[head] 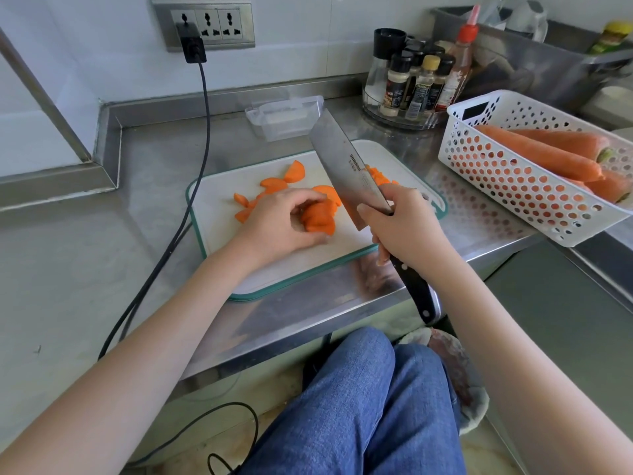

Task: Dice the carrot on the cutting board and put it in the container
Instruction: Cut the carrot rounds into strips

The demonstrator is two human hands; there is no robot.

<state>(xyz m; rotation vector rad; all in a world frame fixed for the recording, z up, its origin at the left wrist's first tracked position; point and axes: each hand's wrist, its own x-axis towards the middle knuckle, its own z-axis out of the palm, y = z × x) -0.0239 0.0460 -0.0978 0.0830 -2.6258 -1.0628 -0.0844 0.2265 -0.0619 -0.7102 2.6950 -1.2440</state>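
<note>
Head view: the left hand (pixel 277 222) pinches a stack of orange carrot slices (pixel 318 217) on the white, teal-rimmed cutting board (pixel 284 269), fingers hiding part of the stack. The right hand (pixel 407 228) grips a steel cleaver (pixel 346 166), blade pointing up-left. The clear plastic container (pixel 286 118) sits beyond the board.

A stack of orange carrot slices (pixel 319 218) stands on the white, teal-rimmed plastic cutting board (pixel 284 269); loose half-moon pieces (pixel 274 184) lie scattered behind it. The clear, empty plastic container (pixel 286 118) sits just beyond the board.
</note>
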